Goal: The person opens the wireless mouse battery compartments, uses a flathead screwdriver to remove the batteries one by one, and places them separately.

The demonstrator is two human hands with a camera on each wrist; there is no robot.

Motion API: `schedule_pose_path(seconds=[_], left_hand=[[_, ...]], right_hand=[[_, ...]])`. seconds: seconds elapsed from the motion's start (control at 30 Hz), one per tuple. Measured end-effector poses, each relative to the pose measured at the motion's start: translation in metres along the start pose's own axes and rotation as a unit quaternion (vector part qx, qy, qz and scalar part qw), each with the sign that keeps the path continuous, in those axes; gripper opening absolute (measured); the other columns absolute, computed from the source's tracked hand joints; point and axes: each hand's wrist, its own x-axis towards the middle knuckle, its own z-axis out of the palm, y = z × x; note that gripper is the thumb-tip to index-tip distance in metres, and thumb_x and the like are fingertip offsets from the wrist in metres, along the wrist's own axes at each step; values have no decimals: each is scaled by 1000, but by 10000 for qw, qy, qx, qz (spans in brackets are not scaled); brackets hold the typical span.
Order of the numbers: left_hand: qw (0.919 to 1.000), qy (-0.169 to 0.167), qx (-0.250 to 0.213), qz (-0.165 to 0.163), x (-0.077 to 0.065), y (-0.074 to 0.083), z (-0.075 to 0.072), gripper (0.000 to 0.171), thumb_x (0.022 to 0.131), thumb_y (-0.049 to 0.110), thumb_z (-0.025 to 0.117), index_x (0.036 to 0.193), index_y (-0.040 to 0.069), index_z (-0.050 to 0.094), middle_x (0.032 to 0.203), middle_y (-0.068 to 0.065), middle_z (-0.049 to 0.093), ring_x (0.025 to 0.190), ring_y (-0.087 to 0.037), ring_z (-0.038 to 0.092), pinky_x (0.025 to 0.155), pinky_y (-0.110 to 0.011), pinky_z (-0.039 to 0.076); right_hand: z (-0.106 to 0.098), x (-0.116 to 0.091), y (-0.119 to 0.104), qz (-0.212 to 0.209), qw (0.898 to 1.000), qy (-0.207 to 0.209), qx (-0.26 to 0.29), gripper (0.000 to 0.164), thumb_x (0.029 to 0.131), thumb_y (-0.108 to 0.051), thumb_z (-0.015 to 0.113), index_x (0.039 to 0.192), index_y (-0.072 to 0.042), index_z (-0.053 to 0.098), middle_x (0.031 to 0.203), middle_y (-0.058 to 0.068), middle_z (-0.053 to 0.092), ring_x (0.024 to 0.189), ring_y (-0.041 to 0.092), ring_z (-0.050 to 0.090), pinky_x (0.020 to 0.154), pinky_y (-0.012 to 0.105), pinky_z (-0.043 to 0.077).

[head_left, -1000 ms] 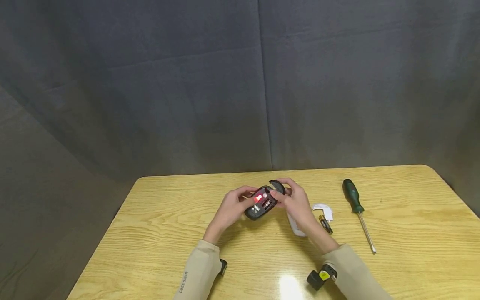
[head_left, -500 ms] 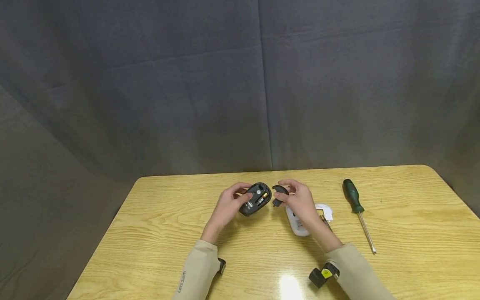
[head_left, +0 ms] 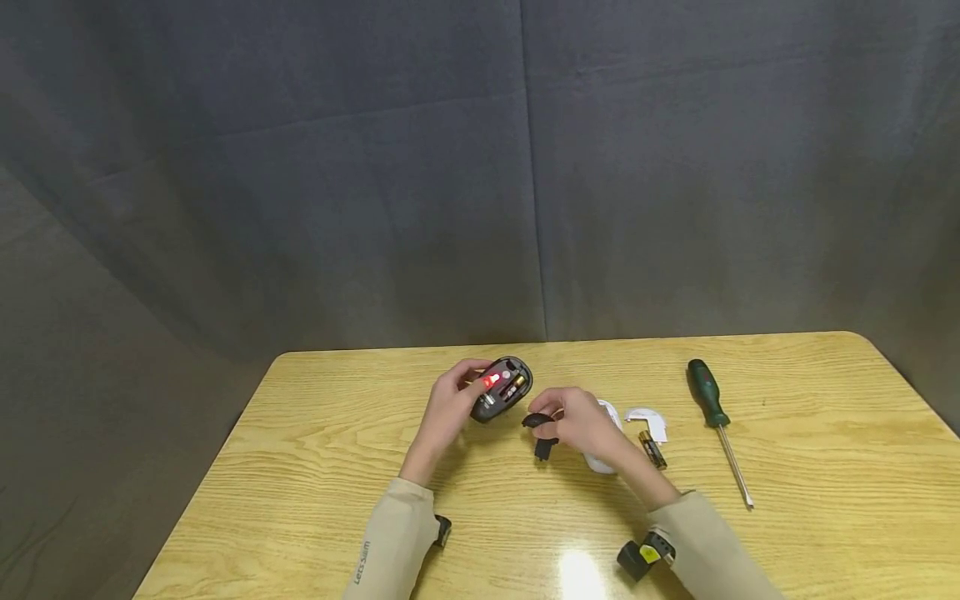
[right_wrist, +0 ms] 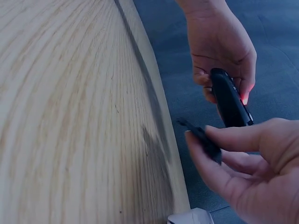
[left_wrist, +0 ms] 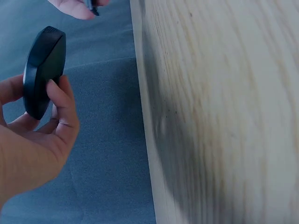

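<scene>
My left hand (head_left: 444, 408) grips a black computer mouse (head_left: 507, 403), its underside turned up. One battery (head_left: 513, 388) shows in its uncovered compartment, and a red light glows by my thumb. In the left wrist view, my fingers hold the mouse (left_wrist: 44, 72) by its sides, above the table. To the right of it, my right hand (head_left: 579, 422) pinches a black battery cover (head_left: 545, 448) with a narrow tab pointing down. The right wrist view has this cover (right_wrist: 208, 143) between thumb and finger, apart from the mouse (right_wrist: 226, 100).
A white mouse (head_left: 602, 465) lies partly hidden under my right hand. Beside it are a white cover (head_left: 654, 423) and a loose battery (head_left: 652, 450). Farther right lies a green-handled screwdriver (head_left: 707, 393). The wooden table (head_left: 315, 467) ends at a dark curtain (head_left: 375, 208).
The black cover has come away from the mouse; my right hand has lowered it towards the table and tilted it. My left hand has shifted slightly left and up with the mouse.
</scene>
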Motion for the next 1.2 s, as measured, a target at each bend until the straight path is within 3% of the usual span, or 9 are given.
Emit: schedule_pose_path(seconds=[0.2,0.37,0.57,0.8,1.03,1.2], left_hand=[[9997,74,-241,-74,0,0,0,30,96,10,62,122,0,71,101,-12,68,89,-15,57,79,-29,46],[9990,89,-400,-151,-1,0,1,30,98,12,58,122,0,71,106,-14,70,90,-14,60,79,-29,51],[9958,-129,-838,-334,-2,0,3,30,101,10,55,125,-3,66,105,-19,66,80,-18,64,61,-42,61],[9976,-3,-544,-420,-2,0,5,29,101,14,56,122,-2,68,117,-19,65,87,-20,61,56,-28,55],[9969,104,-589,-501,-1,-1,5,32,103,19,60,122,-4,68,119,-19,65,88,-19,62,57,-32,57],[9958,250,-727,-500,-1,-2,5,32,100,24,68,119,-2,70,117,-16,67,93,-17,62,68,-27,53]], right_hand=[[2,-1,3,-456,9965,-370,-593,27,80,8,79,106,5,73,94,10,75,89,23,71,84,41,56],[4,-1,7,-758,9901,-339,-1129,24,79,9,78,102,4,74,94,11,77,87,21,71,82,41,57],[6,1,10,-907,9852,-315,-1422,18,80,10,77,96,2,74,90,8,75,81,15,64,74,35,55],[10,1,8,-1107,9764,-320,-1825,15,82,11,76,81,-3,71,83,4,67,76,13,57,68,30,51],[12,1,6,-1263,9670,-284,-2194,12,82,9,79,84,-1,73,86,6,67,81,17,60,72,33,54],[11,0,7,-1392,9653,-278,-2192,13,83,7,79,81,-3,71,84,4,65,77,13,57,67,28,51]])
